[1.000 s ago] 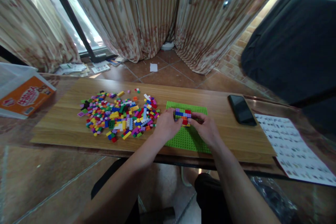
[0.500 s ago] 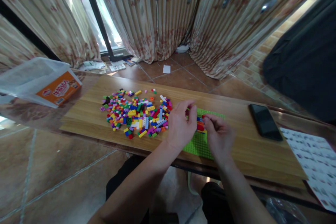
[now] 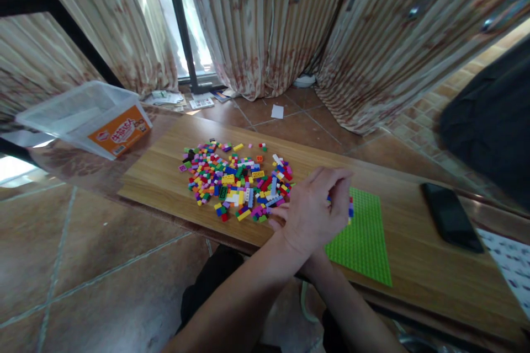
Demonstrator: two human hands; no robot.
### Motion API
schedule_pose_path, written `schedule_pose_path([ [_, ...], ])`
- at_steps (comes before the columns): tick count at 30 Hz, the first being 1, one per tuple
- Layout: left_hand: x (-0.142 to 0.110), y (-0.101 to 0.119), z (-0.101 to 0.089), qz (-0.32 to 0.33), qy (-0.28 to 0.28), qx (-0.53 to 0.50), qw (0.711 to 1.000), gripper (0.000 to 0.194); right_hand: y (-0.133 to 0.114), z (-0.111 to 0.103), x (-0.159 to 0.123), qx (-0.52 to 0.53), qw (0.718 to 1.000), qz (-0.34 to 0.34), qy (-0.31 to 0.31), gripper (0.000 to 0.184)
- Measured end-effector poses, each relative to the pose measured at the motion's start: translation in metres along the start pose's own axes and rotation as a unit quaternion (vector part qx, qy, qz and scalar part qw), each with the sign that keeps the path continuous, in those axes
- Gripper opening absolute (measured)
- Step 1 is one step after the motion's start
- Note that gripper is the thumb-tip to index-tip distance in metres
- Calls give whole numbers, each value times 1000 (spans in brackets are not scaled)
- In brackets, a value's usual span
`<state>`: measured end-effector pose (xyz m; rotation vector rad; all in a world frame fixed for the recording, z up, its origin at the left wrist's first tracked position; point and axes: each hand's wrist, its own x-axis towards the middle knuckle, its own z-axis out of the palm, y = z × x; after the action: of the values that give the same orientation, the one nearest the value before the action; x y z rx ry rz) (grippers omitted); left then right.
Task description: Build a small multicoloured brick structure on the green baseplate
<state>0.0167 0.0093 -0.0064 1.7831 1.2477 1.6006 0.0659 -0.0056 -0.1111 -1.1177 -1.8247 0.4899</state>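
My left hand is over the left side of the green baseplate, its fingers curled round a small build of toy bricks. Only bits of red, blue and yellow show past the fingers. Beneath the left wrist crosses my right forearm, and my right hand comes out on the left side, mostly covered by the left. Its visible fingertips are apart at the right edge of a heap of loose toy bricks in many colours. No brick shows in them.
A clear plastic box with an orange label stands beyond the wooden board's left end. To the right lie a black phone and a printed sheet. Striped curtains hang behind.
My right hand has left the brick build and crossed under my left arm to the heap. My left hand keeps the build. The view has turned, shifting the scene.
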Motion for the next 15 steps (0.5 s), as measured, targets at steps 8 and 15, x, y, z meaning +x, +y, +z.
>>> schedule_pose_path([
  [8, 6, 10, -12, 28, -11, -44, 999, 16, -40, 10, 3, -184, 959, -138, -166, 26],
  [15, 11, 1, -14, -18, -17, -20, 1000, 20, -61, 47, -3, -160, 947, -180, -213, 37],
])
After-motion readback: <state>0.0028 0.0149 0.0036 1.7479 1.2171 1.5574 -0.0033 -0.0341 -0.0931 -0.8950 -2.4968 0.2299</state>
